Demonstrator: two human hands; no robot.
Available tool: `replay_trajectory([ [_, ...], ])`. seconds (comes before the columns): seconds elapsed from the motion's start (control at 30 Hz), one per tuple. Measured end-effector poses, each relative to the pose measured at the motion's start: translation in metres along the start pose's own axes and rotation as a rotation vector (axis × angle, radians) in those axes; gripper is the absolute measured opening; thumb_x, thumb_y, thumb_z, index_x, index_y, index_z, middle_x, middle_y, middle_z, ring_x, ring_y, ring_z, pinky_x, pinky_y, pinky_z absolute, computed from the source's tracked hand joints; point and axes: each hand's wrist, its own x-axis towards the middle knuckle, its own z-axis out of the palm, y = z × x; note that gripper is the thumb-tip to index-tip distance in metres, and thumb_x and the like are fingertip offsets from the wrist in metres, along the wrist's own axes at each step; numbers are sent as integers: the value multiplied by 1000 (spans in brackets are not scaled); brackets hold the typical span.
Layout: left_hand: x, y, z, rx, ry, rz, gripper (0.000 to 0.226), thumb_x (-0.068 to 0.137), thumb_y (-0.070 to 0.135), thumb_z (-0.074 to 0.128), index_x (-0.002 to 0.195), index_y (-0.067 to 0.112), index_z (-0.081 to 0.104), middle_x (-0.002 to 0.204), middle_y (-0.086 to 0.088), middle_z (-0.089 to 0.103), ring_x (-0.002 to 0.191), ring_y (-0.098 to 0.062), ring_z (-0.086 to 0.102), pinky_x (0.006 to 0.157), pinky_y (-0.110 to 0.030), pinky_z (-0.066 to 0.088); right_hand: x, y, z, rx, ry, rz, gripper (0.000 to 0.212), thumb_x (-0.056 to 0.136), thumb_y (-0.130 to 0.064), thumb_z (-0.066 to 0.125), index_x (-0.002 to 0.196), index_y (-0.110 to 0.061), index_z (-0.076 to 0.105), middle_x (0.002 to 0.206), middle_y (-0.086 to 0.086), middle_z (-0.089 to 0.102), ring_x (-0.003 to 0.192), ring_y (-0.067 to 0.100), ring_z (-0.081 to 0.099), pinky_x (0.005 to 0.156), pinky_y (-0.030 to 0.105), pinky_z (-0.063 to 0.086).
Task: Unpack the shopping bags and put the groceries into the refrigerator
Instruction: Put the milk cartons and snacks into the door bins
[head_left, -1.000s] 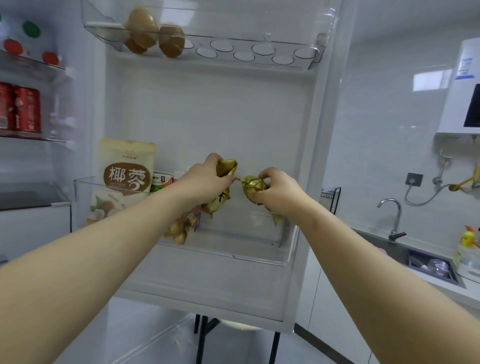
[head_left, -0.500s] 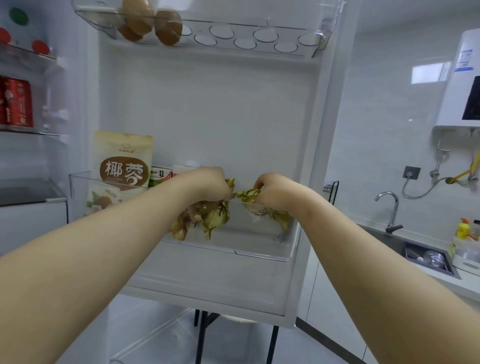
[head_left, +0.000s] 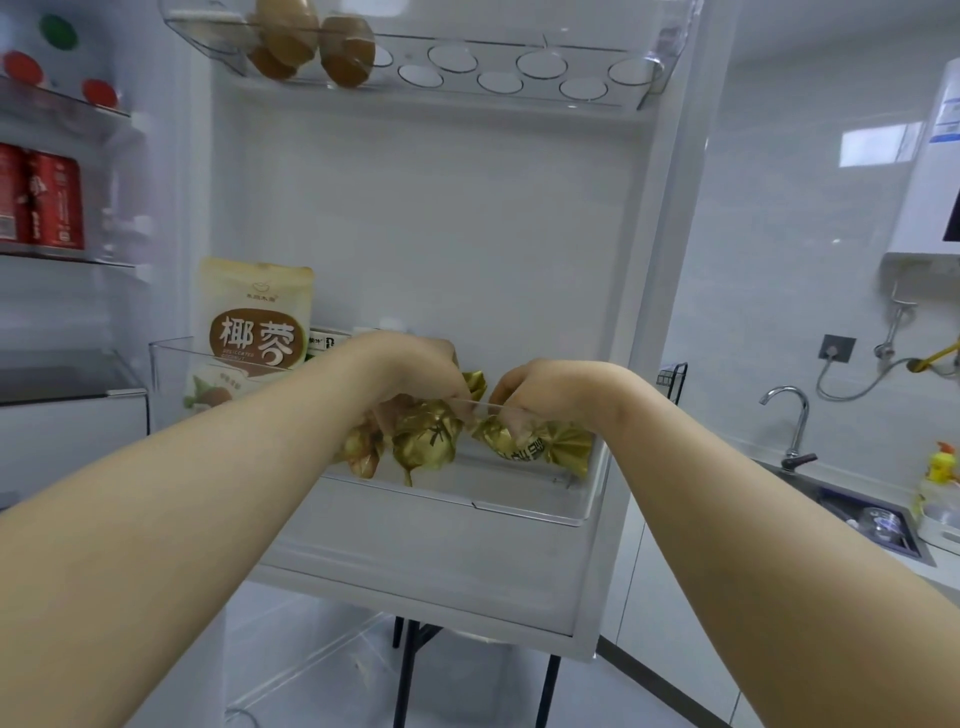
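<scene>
The refrigerator door stands open in front of me, with a clear door bin (head_left: 524, 512) at mid height. My left hand (head_left: 415, 366) reaches over the bin's rim, closed on a bunch of gold-wrapped snacks (head_left: 423, 439) that hang inside the bin. My right hand (head_left: 550, 387) is just to the right, closed on another gold-wrapped snack (head_left: 550, 447) low in the bin. A cream coconut-chip pouch (head_left: 257, 322) stands at the bin's left end. Small cartons behind my left wrist are mostly hidden.
An egg tray (head_left: 519, 67) at the top of the door holds brown eggs (head_left: 317, 44). Red cans (head_left: 44, 200) stand on a fridge shelf at left. To the right are a sink (head_left: 857, 519), a tap (head_left: 789, 415) and a wall-mounted white appliance (head_left: 924, 171).
Both hands have dropped from above the bin's rim down into it, carrying the gold-wrapped snacks lower. The two hands have stayed close together.
</scene>
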Motion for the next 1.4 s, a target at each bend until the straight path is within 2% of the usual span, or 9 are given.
replay_trajectory([
  [0.2,5,3,2,42,-59,-47,36,87,14,50,122,16,50,114,-19,51,99,-37,58,75,-48,57,6,-2,4,60,-71,108,27,86,-16,53,109,-13,67,89,2,60,74,19,55,74,32,46],
  [0.3,8,4,4,63,-72,-63,42,88,10,49,129,17,46,121,-20,49,105,-40,55,75,-50,57,7,-1,4,104,-99,154,23,87,-24,60,108,-17,67,82,-6,59,71,15,58,81,35,48],
  [0.47,11,5,5,36,-83,-74,43,90,9,45,132,19,47,117,-19,52,100,-38,59,72,-48,58,13,-1,4,86,-53,195,15,85,-16,63,72,-17,58,72,-5,55,63,13,55,75,33,49],
  [0.67,10,7,8,-30,-19,-59,35,94,13,42,129,13,43,106,-14,50,101,-35,56,75,-50,57,13,3,4,102,-15,180,19,89,-9,55,107,-10,60,74,-3,53,68,14,57,91,41,50],
  [0.83,12,6,11,-29,27,-72,24,93,14,43,114,5,51,88,-12,50,87,-31,56,73,-46,58,7,4,4,138,-7,114,15,90,-11,50,100,-10,60,77,-4,61,85,22,60,92,39,49],
  [1.0,18,6,13,1,44,-55,15,89,6,44,100,2,54,97,-18,56,80,-30,60,71,-45,58,13,12,7,189,144,52,21,88,-16,47,95,-6,63,74,2,68,70,21,63,67,28,46],
  [1.1,23,5,13,14,54,-43,20,93,12,43,105,7,57,87,-9,53,75,-28,58,64,-41,58,18,19,8,218,277,27,16,85,-19,47,79,-10,57,65,4,68,57,20,61,63,29,51],
  [1.2,21,6,12,25,61,-45,15,92,10,44,84,7,56,80,-10,52,65,-26,57,59,-38,57,21,22,10,248,336,19,16,84,-21,48,77,-11,57,63,4,67,56,20,63,69,34,56],
  [1.4,13,3,5,-61,-75,19,23,96,10,43,109,8,62,93,-5,61,84,-27,65,70,-39,59,20,22,11,274,351,-12,18,84,-25,48,84,-12,60,65,2,68,60,19,66,75,39,59],
])
